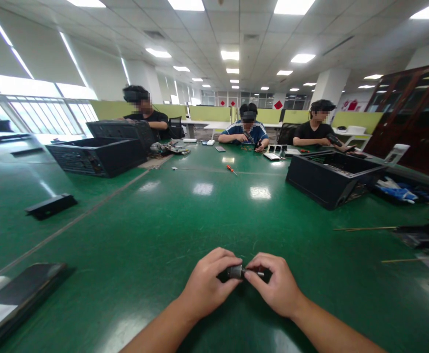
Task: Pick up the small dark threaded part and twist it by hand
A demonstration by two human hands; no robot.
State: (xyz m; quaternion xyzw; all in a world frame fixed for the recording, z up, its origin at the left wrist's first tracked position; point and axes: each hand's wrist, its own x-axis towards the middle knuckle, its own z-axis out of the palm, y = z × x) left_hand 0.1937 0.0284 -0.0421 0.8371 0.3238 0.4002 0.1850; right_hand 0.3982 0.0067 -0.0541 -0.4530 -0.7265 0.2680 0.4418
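Note:
Just above the green table (185, 230), near its front edge, my two hands meet around a small dark cylinder with a greyish metallic end (235, 271). My left hand (210, 278) is closed on the cylinder, thumb below and fingers above. At the cylinder's right end, my right hand (278, 284) is pinched with thumb and forefinger on a thin small part. A short shiny tip (261, 274) and something dark reddish show behind the right fingers. Exactly what these small parts are cannot be made out.
An orange-handled screwdriver (231, 169) lies further back. Black computer cases (100, 154) stand at left and right (310, 181). A black bracket-like piece (51, 206) and a dark flat panel (26, 299) are at left. Several people sit across the table, working.

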